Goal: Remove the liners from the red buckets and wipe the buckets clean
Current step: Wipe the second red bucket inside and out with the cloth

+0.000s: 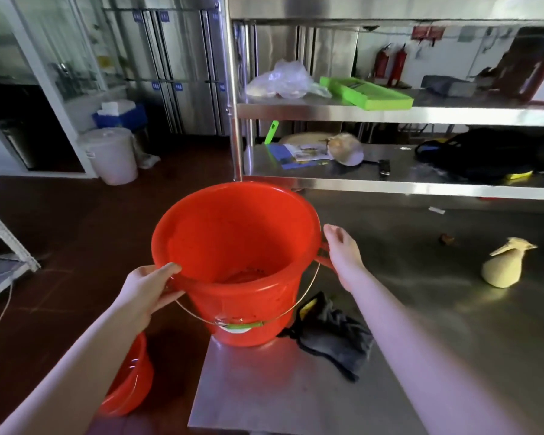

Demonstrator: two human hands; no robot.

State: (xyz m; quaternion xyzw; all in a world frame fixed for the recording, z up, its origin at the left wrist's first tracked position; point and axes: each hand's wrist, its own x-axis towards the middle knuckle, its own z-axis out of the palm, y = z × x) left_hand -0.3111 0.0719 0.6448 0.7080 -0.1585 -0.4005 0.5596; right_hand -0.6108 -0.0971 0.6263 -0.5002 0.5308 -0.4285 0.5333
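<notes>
Red bucket sits at the near-left corner of the steel table, tipped a bit twd the person, w/ brownish bits at the bottom. L hand grips the rim's near-left side, thumb over the edge, fingers curled under. R hand is at the right lug, fingers loose and fairly straight, holding nothing; can't tell if it touches. Wire handle hangs down front. Grey cloth lies just beside the base. 2nd bucket on the floor, lower left.

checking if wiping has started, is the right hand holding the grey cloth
No, the right hand is open beside the red bucket, while the grey cloth lies on the steel table by the bucket's base.
</notes>
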